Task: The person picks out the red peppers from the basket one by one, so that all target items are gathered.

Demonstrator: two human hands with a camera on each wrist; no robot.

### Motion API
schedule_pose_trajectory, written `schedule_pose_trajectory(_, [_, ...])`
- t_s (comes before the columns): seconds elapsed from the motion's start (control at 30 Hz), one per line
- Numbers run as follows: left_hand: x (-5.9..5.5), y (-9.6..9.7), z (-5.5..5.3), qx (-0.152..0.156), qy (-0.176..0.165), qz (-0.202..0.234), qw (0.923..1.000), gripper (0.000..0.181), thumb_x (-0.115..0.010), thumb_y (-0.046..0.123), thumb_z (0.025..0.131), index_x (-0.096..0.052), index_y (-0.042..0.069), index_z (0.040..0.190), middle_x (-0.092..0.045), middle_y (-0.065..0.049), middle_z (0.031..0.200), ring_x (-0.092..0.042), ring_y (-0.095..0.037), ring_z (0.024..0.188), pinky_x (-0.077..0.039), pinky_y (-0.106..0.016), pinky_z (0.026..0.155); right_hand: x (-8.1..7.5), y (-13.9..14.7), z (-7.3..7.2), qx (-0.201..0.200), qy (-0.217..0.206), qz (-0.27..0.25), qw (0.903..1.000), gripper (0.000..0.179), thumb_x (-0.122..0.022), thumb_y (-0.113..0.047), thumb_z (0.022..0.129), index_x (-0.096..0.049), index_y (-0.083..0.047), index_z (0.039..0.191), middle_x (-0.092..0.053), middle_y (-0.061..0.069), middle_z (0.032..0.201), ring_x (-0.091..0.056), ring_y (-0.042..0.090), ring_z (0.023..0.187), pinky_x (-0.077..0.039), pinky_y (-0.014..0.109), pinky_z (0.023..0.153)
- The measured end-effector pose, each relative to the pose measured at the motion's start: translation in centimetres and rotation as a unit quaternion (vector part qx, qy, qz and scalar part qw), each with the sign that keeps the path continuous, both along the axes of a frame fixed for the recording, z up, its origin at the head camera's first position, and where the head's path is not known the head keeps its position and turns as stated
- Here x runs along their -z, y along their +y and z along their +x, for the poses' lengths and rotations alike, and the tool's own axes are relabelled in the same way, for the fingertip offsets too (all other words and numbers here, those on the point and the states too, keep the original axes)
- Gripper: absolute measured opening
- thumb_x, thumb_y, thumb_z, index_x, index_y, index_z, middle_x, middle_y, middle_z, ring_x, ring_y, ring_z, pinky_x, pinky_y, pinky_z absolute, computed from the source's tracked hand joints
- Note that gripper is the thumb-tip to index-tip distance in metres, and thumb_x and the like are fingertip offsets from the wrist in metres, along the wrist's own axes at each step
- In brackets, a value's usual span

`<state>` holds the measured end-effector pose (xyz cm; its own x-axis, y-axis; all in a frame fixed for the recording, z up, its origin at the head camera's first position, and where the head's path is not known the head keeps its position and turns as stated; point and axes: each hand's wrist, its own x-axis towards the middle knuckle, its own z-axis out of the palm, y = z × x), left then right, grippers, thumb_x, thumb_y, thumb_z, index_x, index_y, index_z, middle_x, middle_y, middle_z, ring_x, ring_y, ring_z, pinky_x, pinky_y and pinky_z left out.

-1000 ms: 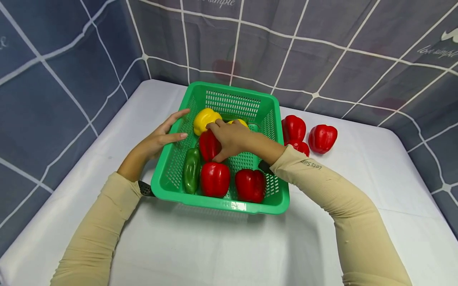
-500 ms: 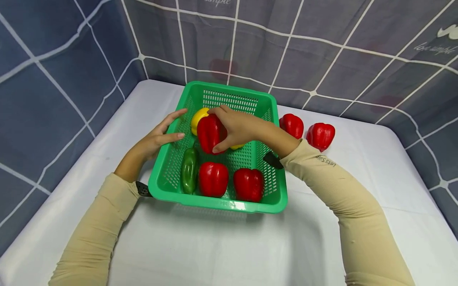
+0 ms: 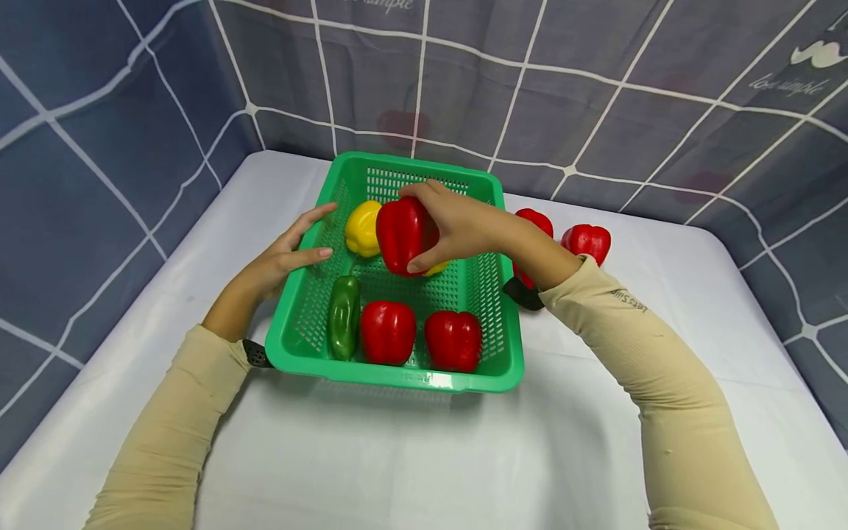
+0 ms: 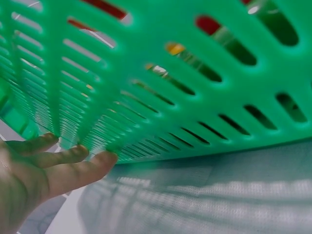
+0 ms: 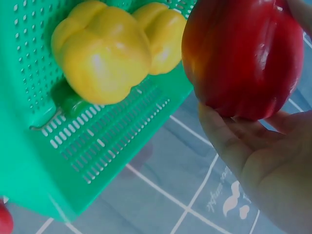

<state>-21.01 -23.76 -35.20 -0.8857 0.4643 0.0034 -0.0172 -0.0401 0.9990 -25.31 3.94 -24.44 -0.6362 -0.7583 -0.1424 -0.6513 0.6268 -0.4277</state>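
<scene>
My right hand [image 3: 464, 221] grips a red bell pepper [image 3: 400, 235] and holds it over the green basket [image 3: 397, 377]. In the right wrist view, fingers curl under that pepper [image 5: 243, 58], above two yellow bell peppers [image 5: 102, 53]. My left hand [image 3: 268, 271] rests at the basket's left rim with thumb and forefinger extended over it. The left wrist view shows straight fingers [image 4: 73, 173] touching the outer wall. Inside the basket's near side are a long green pepper [image 3: 344, 316] and two red bell peppers, one [image 3: 388, 333] beside the other [image 3: 453, 341].
A second green pepper [image 5: 73, 105] lies in the basket beside the yellow ones. Right of the basket, several red bell peppers, including one farther out [image 3: 586, 241], lie on the white-covered table [image 3: 331, 456]. Dark checked cloth [image 3: 477, 88] hangs behind.
My right hand has lifted the red bell pepper from among the others and drawn it slightly right, uncovering the left yellow pepper. My left hand stays at the rim.
</scene>
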Motion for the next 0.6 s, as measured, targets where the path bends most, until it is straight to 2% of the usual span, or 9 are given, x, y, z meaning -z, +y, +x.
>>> schedule_pose_trajectory(0.1, [0.0, 0.1, 0.0, 0.003, 0.005, 0.005, 1.0000, 0.065, -0.045, 0.007, 0.092, -0.014, 0.028, 0.146, 0.006, -0.008, 0.152, -0.059, -0.022, 0.096, -0.056, -0.035, 0.074, 0.0, 0.8, -0.1, 0.007, -0.002, -0.008, 0.9999, 0.088, -0.076, -0.037, 0.070, -0.027, -0.010, 0.138, -0.039, 0.005, 0.129, -0.043, 0.017, 0.112, -0.053, 0.031, 0.081])
schedule_pose_trajectory(0.33, [0.0, 0.2, 0.0, 0.013, -0.008, 0.023, 0.9996, 0.066, -0.045, 0.007, 0.093, -0.013, 0.030, 0.146, -0.007, -0.022, 0.147, -0.060, -0.021, 0.097, -0.056, -0.038, 0.073, 0.0, 3.0, 0.0, 0.029, -0.006, -0.030, 0.9991, 0.089, -0.077, -0.035, 0.070, -0.027, -0.008, 0.138, -0.038, 0.006, 0.131, -0.042, 0.017, 0.113, -0.051, 0.032, 0.085])
schedule_pose_trajectory(0.6, [0.0, 0.3, 0.2, 0.011, -0.008, 0.024, 0.9996, 0.064, -0.044, 0.008, 0.093, -0.014, 0.031, 0.145, -0.005, -0.019, 0.147, -0.058, -0.019, 0.101, -0.056, -0.036, 0.074, -0.1, 5.7, 0.1, 0.046, -0.020, -0.069, 0.9964, 0.090, -0.077, -0.029, 0.070, -0.025, -0.004, 0.139, -0.039, 0.007, 0.129, -0.044, 0.018, 0.112, -0.052, 0.036, 0.083])
